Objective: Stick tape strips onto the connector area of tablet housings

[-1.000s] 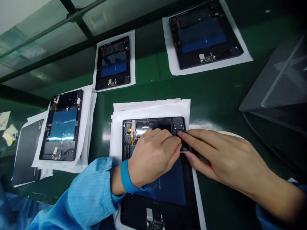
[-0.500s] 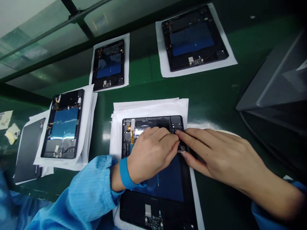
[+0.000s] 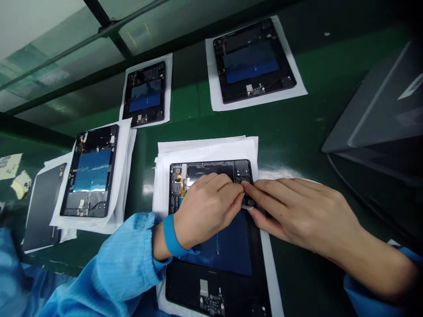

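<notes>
An opened tablet (image 3: pixel 185 286) lies on a stack of white sheets (image 3: pixel 211 149) before me, its blue inner panel (image 3: pixel 228 251) and small circuit board (image 3: pixel 211 304) exposed. Over its upper part, my left hand (image 3: pixel 208 209) is closed, the fingertips pinched together near the upper right corner; anything between them is hidden. From the right, my right hand (image 3: pixel 304 215) reaches the same corner. Its index finger and thumb close around a small spot there, with a dark round part and a pale sliver by the thumb. What exactly it grips is too small to name.
More opened tablets lie on white paper: one at left (image 3: pixel 90 171), one at the back (image 3: pixel 145 94), one at back right (image 3: pixel 254 61). A dark flat cover (image 3: pixel 42 207) sits far left. A grey box-like object (image 3: pixel 370 105) with a cable (image 3: pixel 346 180) stands right.
The view has shifted slightly, so the back tablets appear further left and lower. Both hands stay at the tablet's upper right corner, with only slight finger movement.
</notes>
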Demonstrator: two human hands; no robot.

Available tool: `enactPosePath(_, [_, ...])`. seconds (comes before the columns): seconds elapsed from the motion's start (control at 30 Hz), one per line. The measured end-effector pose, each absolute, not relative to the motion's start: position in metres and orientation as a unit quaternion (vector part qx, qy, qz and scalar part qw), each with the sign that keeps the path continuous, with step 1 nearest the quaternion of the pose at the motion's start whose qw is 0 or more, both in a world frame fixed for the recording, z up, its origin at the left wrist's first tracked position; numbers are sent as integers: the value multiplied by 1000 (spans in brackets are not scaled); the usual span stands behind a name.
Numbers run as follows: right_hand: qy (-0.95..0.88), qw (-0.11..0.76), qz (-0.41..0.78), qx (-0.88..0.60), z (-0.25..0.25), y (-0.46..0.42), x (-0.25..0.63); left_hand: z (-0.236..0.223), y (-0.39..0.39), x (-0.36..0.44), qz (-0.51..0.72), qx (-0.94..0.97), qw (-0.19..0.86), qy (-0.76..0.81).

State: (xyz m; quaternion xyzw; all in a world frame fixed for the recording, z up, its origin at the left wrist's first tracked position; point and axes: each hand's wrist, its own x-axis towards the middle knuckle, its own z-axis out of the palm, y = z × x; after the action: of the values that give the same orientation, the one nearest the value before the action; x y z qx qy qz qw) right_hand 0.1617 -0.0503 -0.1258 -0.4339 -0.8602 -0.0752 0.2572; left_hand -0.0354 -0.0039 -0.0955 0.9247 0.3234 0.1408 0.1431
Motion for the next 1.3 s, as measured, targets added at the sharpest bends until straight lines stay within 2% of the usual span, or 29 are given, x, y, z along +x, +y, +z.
enactPosePath(0.2, [-849, 280, -8, -448, -125, -48, 162, -93, 5, -40, 124, 925, 142, 329])
enactPosePath(0.67, [-887, 203, -67, -409, -115, -47, 161, -99, 9, -45, 116, 937, 131, 301])
enactPosePath(0.83, [-861, 246, -20, -445, -123, -53, 156, -100, 9, -47, 119, 936, 138, 300])
enactPosePath(1.3, [-822, 298, 45, -483, -122, -56, 146, -109, 9, -51, 133, 937, 140, 290])
